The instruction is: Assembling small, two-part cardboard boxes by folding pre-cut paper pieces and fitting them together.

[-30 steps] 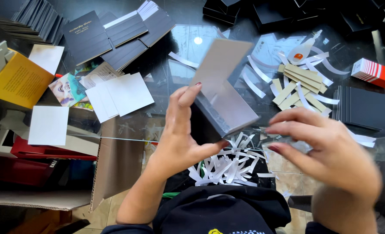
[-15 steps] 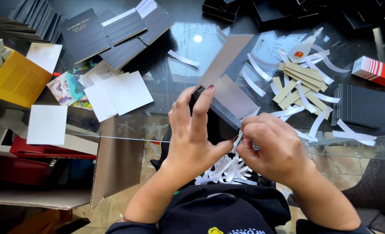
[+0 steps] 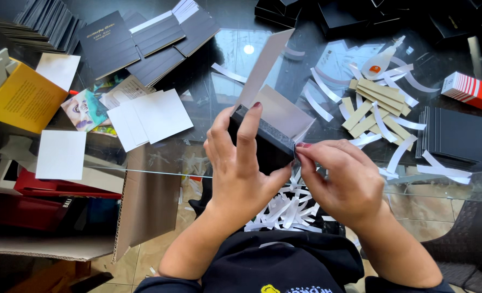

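- The left hand (image 3: 240, 163) is wrapped around a black box (image 3: 262, 144), fingers over its top edge, holding it above the glass table (image 3: 224, 54).
- The right hand (image 3: 341, 179) pinches the box's right corner between thumb and fingertips.
- A grey flap (image 3: 265, 68) stands up from the box, a second grey panel (image 3: 284, 114) folded behind it.
- Risk: if the pinch slips, the covering could crease or bond crooked at the corner; a loose left grip could let the box twist.
- Below the box, white strips (image 3: 287, 209) lie heaped in the lap.
- Right of the box: tan strips (image 3: 374, 106), a glue bottle (image 3: 379, 62), a black stack (image 3: 455, 138), a red-and-white carton (image 3: 471, 91).
- Left of the box: white squares (image 3: 151, 114), a yellow packet (image 3: 23, 100), dark covers (image 3: 108, 43).
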